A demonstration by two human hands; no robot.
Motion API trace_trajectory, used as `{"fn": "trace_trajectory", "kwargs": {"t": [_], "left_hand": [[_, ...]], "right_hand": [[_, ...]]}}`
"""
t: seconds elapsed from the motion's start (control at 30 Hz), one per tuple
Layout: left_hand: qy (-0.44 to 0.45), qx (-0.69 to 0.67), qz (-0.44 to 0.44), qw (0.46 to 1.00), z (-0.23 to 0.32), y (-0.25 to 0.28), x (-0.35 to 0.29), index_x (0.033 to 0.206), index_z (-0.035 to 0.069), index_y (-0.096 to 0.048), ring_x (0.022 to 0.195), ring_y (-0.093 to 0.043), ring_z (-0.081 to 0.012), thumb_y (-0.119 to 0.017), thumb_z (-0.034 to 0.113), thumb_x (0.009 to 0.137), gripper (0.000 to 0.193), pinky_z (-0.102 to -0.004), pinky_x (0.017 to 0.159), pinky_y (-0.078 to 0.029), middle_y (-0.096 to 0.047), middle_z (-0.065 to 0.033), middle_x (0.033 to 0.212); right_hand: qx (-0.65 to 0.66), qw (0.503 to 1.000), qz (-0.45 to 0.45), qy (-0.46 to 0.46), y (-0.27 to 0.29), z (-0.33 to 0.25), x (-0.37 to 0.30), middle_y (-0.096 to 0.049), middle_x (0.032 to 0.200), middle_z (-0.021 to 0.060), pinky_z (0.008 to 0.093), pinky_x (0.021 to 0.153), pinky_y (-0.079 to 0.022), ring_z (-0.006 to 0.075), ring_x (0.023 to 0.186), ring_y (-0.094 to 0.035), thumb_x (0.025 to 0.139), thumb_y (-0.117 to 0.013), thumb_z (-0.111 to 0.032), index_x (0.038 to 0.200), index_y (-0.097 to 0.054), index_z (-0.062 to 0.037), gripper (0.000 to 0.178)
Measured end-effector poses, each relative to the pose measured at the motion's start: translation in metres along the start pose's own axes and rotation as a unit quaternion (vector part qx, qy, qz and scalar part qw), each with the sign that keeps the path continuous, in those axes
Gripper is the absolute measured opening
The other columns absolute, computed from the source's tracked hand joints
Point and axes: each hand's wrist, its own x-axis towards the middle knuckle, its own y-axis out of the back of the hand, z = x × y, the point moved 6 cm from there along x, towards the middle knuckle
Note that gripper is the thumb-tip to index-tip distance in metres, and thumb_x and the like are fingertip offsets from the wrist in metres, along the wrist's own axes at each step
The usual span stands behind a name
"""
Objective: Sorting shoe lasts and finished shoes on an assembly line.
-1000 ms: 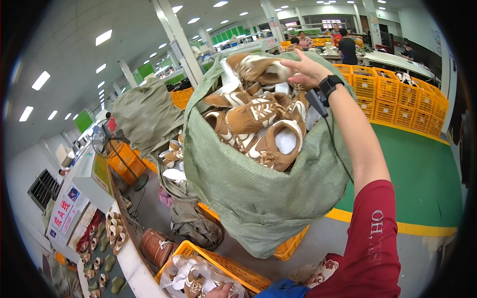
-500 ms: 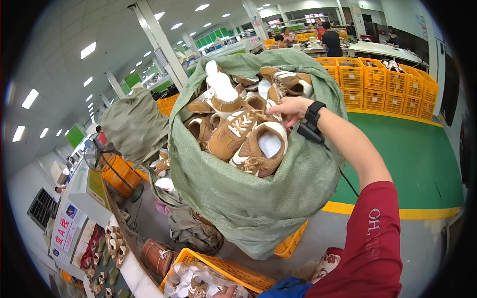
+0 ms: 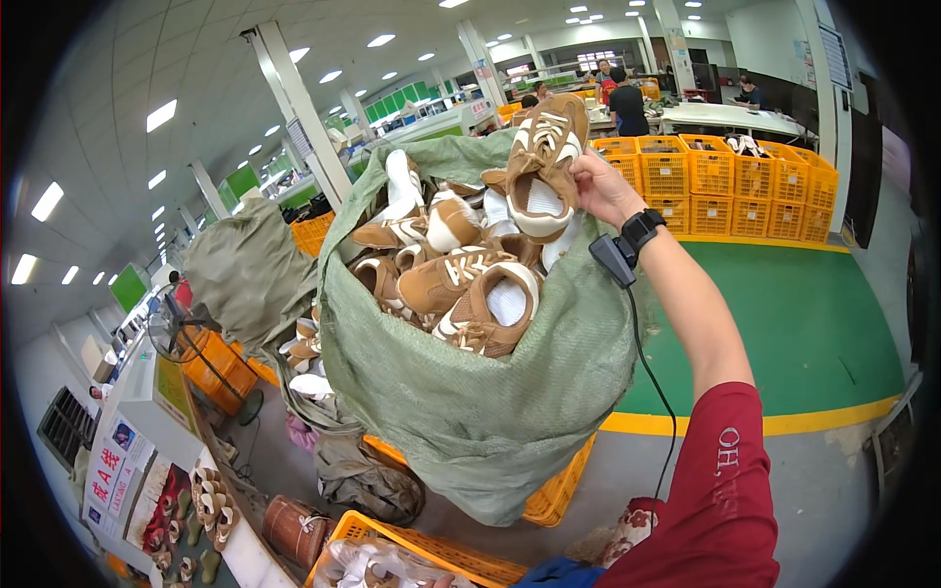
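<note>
My right hand point(image 3: 605, 189) pinches the edge of a brown and white sneaker point(image 3: 549, 142) and holds it up, toe upward, at the back right of a big green woven sack point(image 3: 470, 412). More brown sneakers with white laces, such as one lying on its side point(image 3: 446, 284), fill the sack's open mouth. At the lower edge stands a yellow crate point(image 3: 466, 561) holding shoes in clear plastic point(image 3: 368, 568). Only a sliver of my left hand point(image 3: 443, 582) shows beside that plastic, and its fingers are mostly hidden.
Another grey-green sack point(image 3: 250, 265) stands behind on the left, near a fan point(image 3: 174, 323). Stacked yellow crates point(image 3: 716, 181) line the far right. A bench with shoes point(image 3: 211, 505) is at lower left. A black cable point(image 3: 647, 363) hangs from my right wrist. People work far back.
My right hand has lifted the sneaker up from the pile in the sack. Less of my left hand shows at the lower edge. The view has shifted slightly.
</note>
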Motion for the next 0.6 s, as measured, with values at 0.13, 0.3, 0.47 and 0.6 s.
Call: {"fn": "trace_trajectory", "kwargs": {"t": [0.13, 0.3, 0.47, 0.6], "left_hand": [[0.036, 0.024, 0.009, 0.999, -0.017, -0.01, -0.004, 0.12, 0.01, -0.046, 0.075, -0.059, -0.0409, -0.058, 0.018, 0.081, 0.041, -0.0454, 0.065, -0.047, -0.06, -0.0251, 0.081], [-0.017, 0.022, 0.028, 0.999, -0.016, -0.012, 0.002, 0.119, 0.006, -0.046, 0.074, -0.059, -0.0402, -0.059, 0.018, 0.081, 0.042, -0.0453, 0.063, -0.047, -0.06, -0.0245, 0.08], [-0.113, 0.049, 0.106, 0.987, 0.035, 0.065, 0.03, 0.12, 0.004, -0.048, 0.097, -0.056, -0.0353, -0.064, 0.019, 0.078, 0.047, -0.0387, 0.08, -0.045, -0.058, -0.0222, 0.103], [-0.268, 0.156, 0.238, 0.92, 0.083, 0.134, 0.086, 0.115, 0.003, -0.051, 0.107, -0.048, -0.0374, -0.07, 0.015, 0.069, 0.051, -0.0431, 0.09, -0.042, -0.048, -0.0181, 0.116]], "right_hand": [[-0.029, 0.999, -0.013, 0.02, -0.006, -0.003, 0.005, -0.055, 0.103, 0.0087, 0.0348, 0.081, -0.048, 0.0181, 0.089, -0.057, 0.08, -0.051, -0.008, 0.124, -0.038, -0.0091, 0.046], [-0.76, 0.644, 0.054, 0.065, 0.005, 0.021, 0.019, -0.056, 0.109, 0.023, 0.0432, 0.086, -0.043, 0.0389, 0.099, -0.054, 0.083, -0.05, -0.022, 0.126, -0.044, -0.0106, 0.045], [-0.715, 0.66, 0.005, 0.23, -0.053, 0.013, -0.009, -0.06, 0.099, 0.0165, 0.041, 0.085, -0.045, 0.0342, 0.091, -0.057, 0.082, -0.051, -0.021, 0.105, -0.061, -0.0105, 0.027], [-0.617, 0.685, -0.281, 0.267, -0.145, 0.02, -0.083, -0.063, 0.09, 0.0152, 0.0368, 0.076, -0.048, 0.0306, 0.083, -0.061, 0.076, -0.063, -0.024, 0.099, -0.065, -0.0073, 0.028]]}}
